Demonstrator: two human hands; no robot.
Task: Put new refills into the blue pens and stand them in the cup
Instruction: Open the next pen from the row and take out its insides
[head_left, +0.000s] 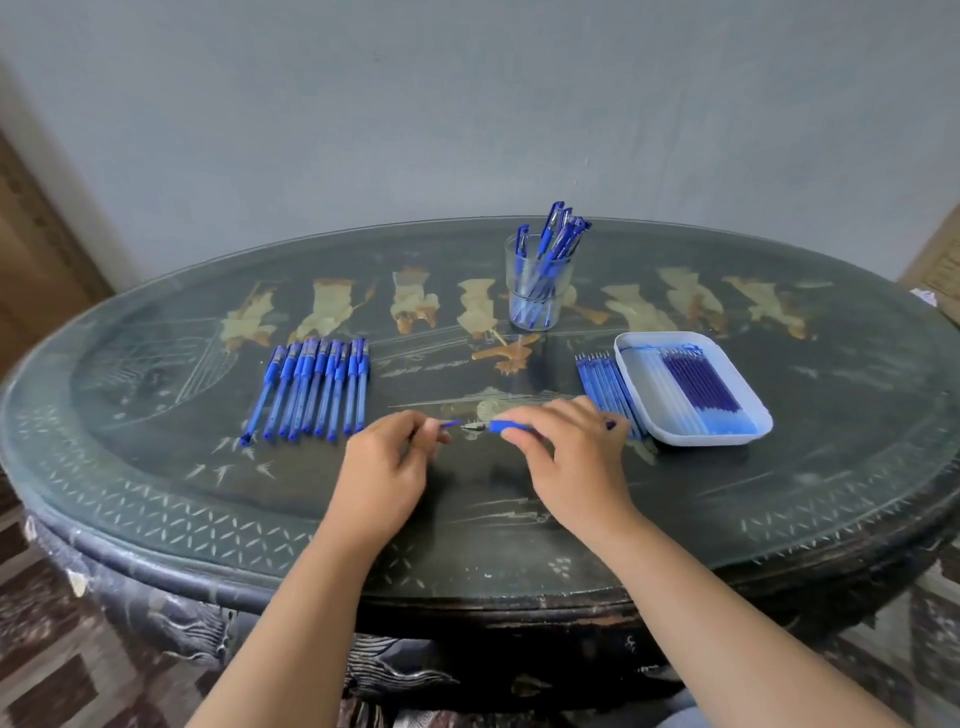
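The pen (506, 427) in the hands is lying almost level above the table (156, 499), its long axis running left to right, with the metal tip pointing to the left. It is hanging in front of the cup (535, 291), nearer to the person.

The cup is standing toward the far side of the table and is holding several blue pens, leaning to the right. To the left of the cup and nearer, a row of pens (311, 387) is lying side by side. To the right of the cup, a white tray (644, 410) is holding refills, and a small bunch of refills (605, 382) is lying just beside its left edge. Nothing is standing between the hands and the cup.

The right hand (566, 462) is gripping the pen barrel with curled fingers. The left hand (387, 457) is pinching a small blue piece (451, 423), just beside the tip; what it is I cannot tell.
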